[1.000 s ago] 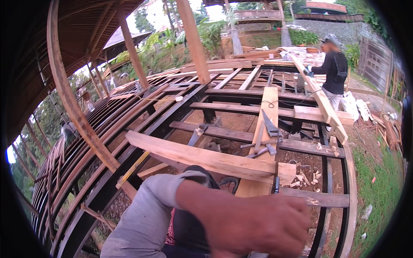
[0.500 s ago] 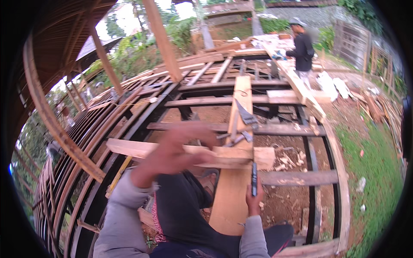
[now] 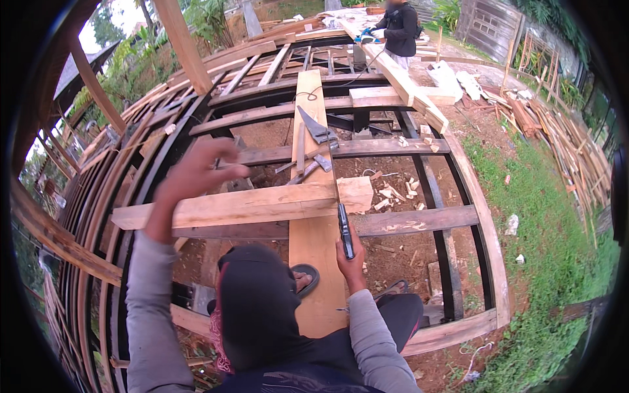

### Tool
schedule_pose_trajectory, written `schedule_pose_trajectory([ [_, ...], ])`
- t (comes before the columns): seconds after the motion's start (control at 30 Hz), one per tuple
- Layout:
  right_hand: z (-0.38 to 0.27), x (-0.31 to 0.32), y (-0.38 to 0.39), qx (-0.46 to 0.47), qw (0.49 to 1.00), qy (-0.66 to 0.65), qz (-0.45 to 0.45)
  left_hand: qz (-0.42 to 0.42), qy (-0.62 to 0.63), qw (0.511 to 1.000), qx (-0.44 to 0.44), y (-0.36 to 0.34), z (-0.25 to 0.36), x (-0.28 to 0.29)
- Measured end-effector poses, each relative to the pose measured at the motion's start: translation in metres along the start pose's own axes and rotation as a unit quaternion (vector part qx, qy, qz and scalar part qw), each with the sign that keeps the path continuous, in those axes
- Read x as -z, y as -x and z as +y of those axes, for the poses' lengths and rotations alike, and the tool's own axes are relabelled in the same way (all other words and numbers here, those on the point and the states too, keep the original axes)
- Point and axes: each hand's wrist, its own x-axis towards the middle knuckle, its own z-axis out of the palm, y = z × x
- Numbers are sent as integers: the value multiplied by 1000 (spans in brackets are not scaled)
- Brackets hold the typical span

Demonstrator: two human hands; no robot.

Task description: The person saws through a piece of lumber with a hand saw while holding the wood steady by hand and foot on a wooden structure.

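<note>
Your saw (image 3: 345, 232) stands at the right-hand part of the thick pale beam (image 3: 229, 207), its thin blade seen nearly edge-on across the timber and its black handle pointing back toward you. Pale marks on that handle are too small to read. Your right hand (image 3: 352, 259) is wrapped around the handle. Your left hand (image 3: 200, 171) is raised over the beam's left half, empty, with thumb and fingers spread and curved.

The beam lies across a long plank (image 3: 318, 262) that runs away from you between your feet. Just beyond the beam, a hammer (image 3: 321, 162) and a dark tapered blade (image 3: 311, 124) rest on the plank. Wood chips (image 3: 393, 194) are scattered near the beam's right end. A pale design (image 3: 308, 380) on your dark top is not legible.

Half a second ago your left hand was over the middle of the beam; it has since moved left. A second ago it was a blur low in the view, right of centre. Your right hand has kept the handle since the half-second-old view. The co-worker (image 3: 401, 29) remains beside the far beam (image 3: 393, 72), a blue tool (image 3: 365, 36) at their hands.
</note>
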Motion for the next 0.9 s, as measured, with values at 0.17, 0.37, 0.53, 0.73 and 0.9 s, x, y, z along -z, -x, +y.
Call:
schedule_pose_trajectory([
  [0.17,-10,5,-3,23,999,40,8,-99,-206,973,-43,-87,-108,-217],
  [0.37,-120,68,151,-112,988,109,-9,-160,-125,977,71,-102,-184,-333],
  [0.53,-75,27,59,-64,988,139,-36,-137,-120,979,92,-95,-176,-324],
  [0.73,-10,0,21,-63,991,113,-22,-116,-150,977,94,-81,-163,-318],
  [0.9,13,36,101,-84,966,242,-36,-11,-197,980,30,-27,-143,-353],
])
